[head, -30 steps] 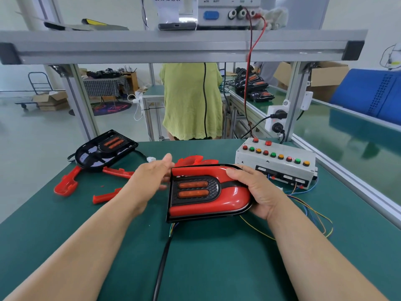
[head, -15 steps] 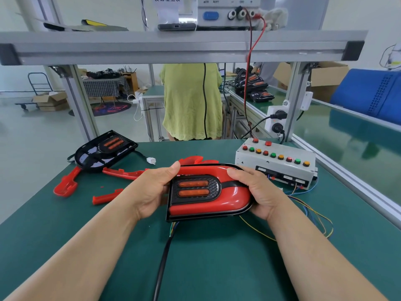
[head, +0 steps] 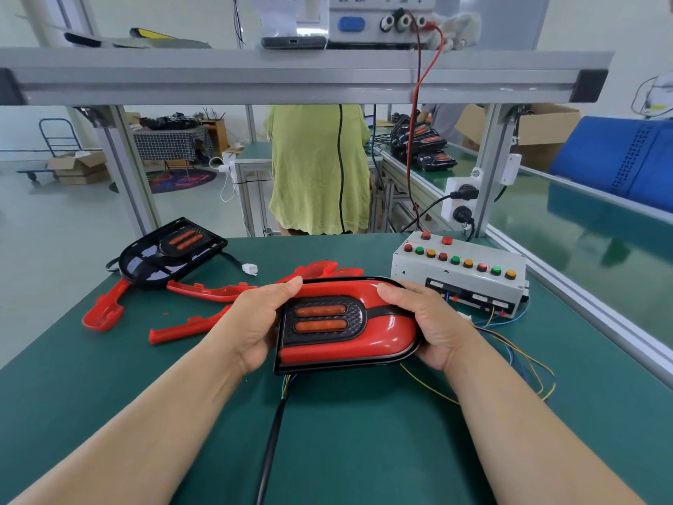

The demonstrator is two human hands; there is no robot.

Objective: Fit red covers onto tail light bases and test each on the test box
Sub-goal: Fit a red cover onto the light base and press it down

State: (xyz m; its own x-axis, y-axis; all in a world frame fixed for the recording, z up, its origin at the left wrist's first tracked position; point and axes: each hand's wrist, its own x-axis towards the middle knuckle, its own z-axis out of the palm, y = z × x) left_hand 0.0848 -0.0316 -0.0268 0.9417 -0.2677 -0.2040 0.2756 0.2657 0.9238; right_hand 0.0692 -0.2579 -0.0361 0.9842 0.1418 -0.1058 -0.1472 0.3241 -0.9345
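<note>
- Open cardboard box (head: pixel 74 165) on floor trolley, far L beyond L hand (head: pixel 255 322): contents not clear enough to tell.
- 2nd cardboard box (head: pixel 539 130) far back beyond R hand (head: pixel 431 328): inside hidden.
- Test box (head: pixel 457 282) just beyond R hand, apart from it; red/green/orange buttons along top; coloured wires (head: pixel 530 366) running from its front to mat R of R wrist.
- Grips black base (head: pixel 320 368) w/ red cover (head: pixel 386 331) fitted on it, one hand at each end, face tilted toward camera.
- Curls L hand round L end: thumb over far edge, fingers underneath, out of sight.
- Curls R hand round rounded R end: thumb on top of cover, fingers hidden below.
- Near rim low over green mat (head: pixel 364 453); can't tell if touching.
- Grille w/ two orange lenses (head: pixel 320 318) just R of L palm, btw the hands.
- Black cable (head: pixel 271 450) from underside, down btw both forearms toward camera.
- Loose red covers (head: pixel 207 290) on mat beyond & L of L hand, one partly behind it.
- Second bare base (head: pixel 171 253) further L & beyond; white connector (head: pixel 250 268) on mat beside it.
</note>
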